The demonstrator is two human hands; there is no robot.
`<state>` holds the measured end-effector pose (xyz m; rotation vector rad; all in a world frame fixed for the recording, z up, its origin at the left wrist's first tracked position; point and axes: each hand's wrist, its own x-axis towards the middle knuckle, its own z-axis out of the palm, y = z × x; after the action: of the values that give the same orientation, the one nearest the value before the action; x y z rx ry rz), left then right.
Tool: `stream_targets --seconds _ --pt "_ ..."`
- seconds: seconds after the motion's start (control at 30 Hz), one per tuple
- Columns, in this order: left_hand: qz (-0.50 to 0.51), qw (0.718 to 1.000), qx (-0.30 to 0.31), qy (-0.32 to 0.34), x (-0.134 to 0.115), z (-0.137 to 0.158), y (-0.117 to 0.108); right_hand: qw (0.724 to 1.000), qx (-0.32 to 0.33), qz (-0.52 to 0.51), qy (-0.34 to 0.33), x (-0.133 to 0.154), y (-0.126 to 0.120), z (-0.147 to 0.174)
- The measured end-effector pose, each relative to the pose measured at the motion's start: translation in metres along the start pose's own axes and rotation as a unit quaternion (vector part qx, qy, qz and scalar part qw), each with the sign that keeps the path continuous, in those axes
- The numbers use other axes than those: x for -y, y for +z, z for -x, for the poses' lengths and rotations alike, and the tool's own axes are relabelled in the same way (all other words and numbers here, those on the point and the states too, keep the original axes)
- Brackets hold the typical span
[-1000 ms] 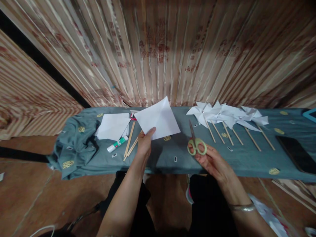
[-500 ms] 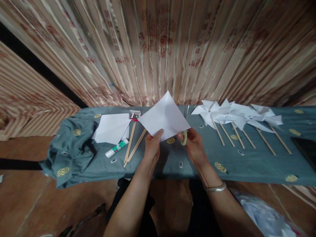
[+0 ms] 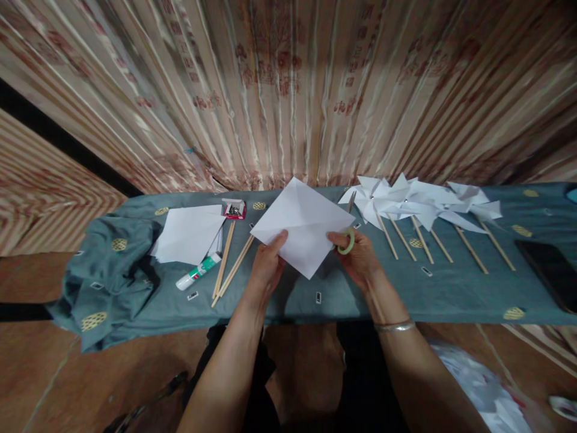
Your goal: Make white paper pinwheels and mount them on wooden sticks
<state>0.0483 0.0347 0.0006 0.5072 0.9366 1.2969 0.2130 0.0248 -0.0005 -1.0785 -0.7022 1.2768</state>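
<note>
White paper sheet (image 3: 306,222), head view: held diamond-wise above the surface (image 3: 451,300). Judged very light, flexible, and easily creased or torn; faintly marked by fold lines. Take hold near the edges with a flat pinch; avoid squeezing the middle. Left hand (image 3: 269,261): pinched on the lower left edge. Right hand (image 3: 359,255): closed on the lower right edge and around green-handled scissors (image 3: 346,242), blades pointing up beside the right corner. Blade gap: not discernible. Keep metal off the paper when regripping.

Surface: draped in grey-green patterned cloth (image 3: 293,310). To the left, note stacked sheets (image 3: 189,233), glue stick (image 3: 199,271), wooden sticks (image 3: 224,258) and small red-and-white box (image 3: 243,209) of metal pieces (image 3: 234,211). To the right, note overlapping paper pinwheels (image 3: 426,201), then dark phone (image 3: 547,273).

Room: pleated curtain (image 3: 315,108) behind, brown floor (image 3: 112,385) below, plastic bag (image 3: 478,391) at lower right.
</note>
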Motion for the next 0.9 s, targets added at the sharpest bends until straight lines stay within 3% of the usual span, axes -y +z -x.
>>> stream_targets --seconds 0.23,0.33,0.47,0.6,0.8,0.9 --pt "-0.05 0.984 -0.102 0.14 -0.004 -0.007 -0.016 0.993 0.052 0.082 0.064 -0.006 -0.004 0.025" --pt "-0.033 0.975 -0.126 0.179 -0.014 -0.009 -0.021 0.983 0.115 0.126 0.068 -0.019 -0.003 0.046" --pt "0.041 0.982 -0.116 0.141 -0.027 -0.01 -0.023 0.962 0.188 0.178 0.087 -0.035 -0.001 0.063" --pt "0.061 0.988 -0.119 0.08 -0.028 -0.01 -0.024 0.951 0.213 0.205 0.095 -0.038 0.002 0.066" --pt "0.058 0.991 -0.104 0.063 -0.017 -0.007 -0.018 0.953 0.207 0.204 0.086 -0.037 0.002 0.061" --pt "0.065 0.991 -0.085 0.079 -0.014 -0.006 -0.014 0.964 0.152 0.212 0.053 -0.032 -0.003 0.058"
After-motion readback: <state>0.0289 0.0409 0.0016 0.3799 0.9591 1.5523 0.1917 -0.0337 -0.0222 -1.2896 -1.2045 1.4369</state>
